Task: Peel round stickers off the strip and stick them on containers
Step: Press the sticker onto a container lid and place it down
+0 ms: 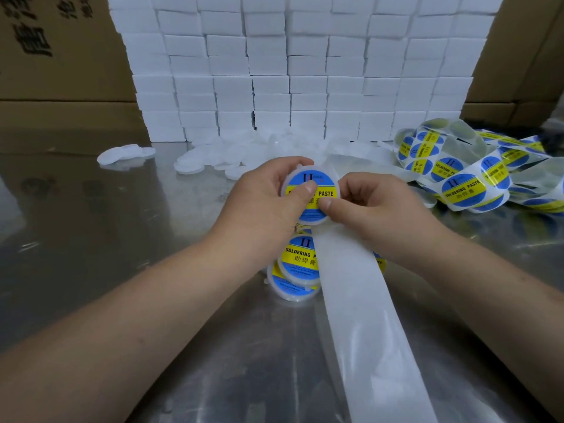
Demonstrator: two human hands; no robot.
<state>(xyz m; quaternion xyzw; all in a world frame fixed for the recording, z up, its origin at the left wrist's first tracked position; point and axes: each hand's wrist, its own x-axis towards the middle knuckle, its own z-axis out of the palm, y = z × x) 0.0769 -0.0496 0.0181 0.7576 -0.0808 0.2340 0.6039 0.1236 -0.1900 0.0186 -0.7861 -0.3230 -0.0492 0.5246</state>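
Now, both hands are up on one small round white container (331, 178), held between them just above the table (146, 331). The left hand (268, 199) grips it from its own side, fingers curled round the far rim and thumb laid flat across the blue-and-yellow sticker (320, 194) on the top face. The right hand (378, 215) closes in from the other side. Its thumb presses the lower part of that same sticker, thumb tip almost meeting the left thumb, and its fingers are curled in tight behind the rim, where their tips are hidden. So both hands are narrow, pinching the container.

Under the right hand a bare backing strip (360, 306) runs from the container back toward the person, lying over the table. Just below the left wrist sits a leaning stack of labelled containers (300, 264), partly covered by that strip. Out beyond the right hand's knuckles, well apart, the loaded sticker strip (464, 187) lies in a loose tangle. Beyond the fingertips of both hands there is a scatter of plain white containers (189, 164). Behind them rises a wall of white boxes (290, 71), with cardboard cartons (55, 56) on either side of it.
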